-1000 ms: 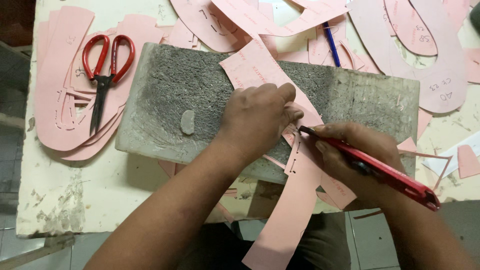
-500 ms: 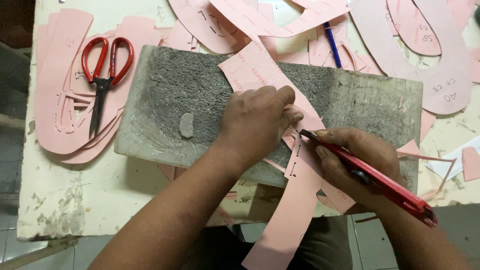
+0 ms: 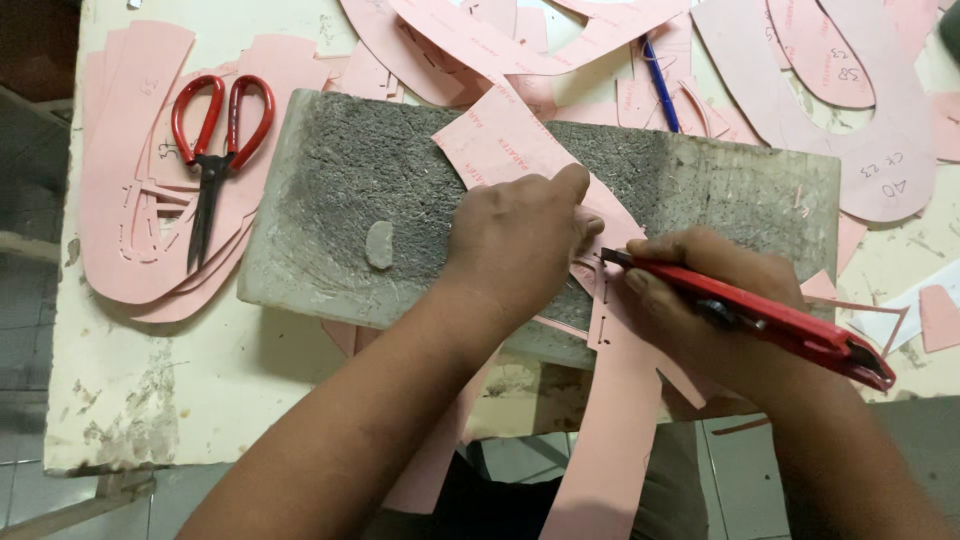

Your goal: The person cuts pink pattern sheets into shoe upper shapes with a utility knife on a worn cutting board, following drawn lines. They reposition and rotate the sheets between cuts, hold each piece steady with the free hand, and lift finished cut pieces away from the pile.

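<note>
Centre of frame: my left hand (image 3: 520, 240) lies palm down, fingers together, pressing a long pink paper pattern strip (image 3: 610, 420) onto the worn grey cutting block (image 3: 400, 190). The strip runs from the block's middle down over its near edge toward bottom centre. Right of centre: my right hand (image 3: 700, 320) has fingers clamped round a red utility knife (image 3: 760, 320), blade tip on the strip just beside my left fingertips. Upper left: red-handled scissors (image 3: 215, 150) on stacked pink sheets.
</note>
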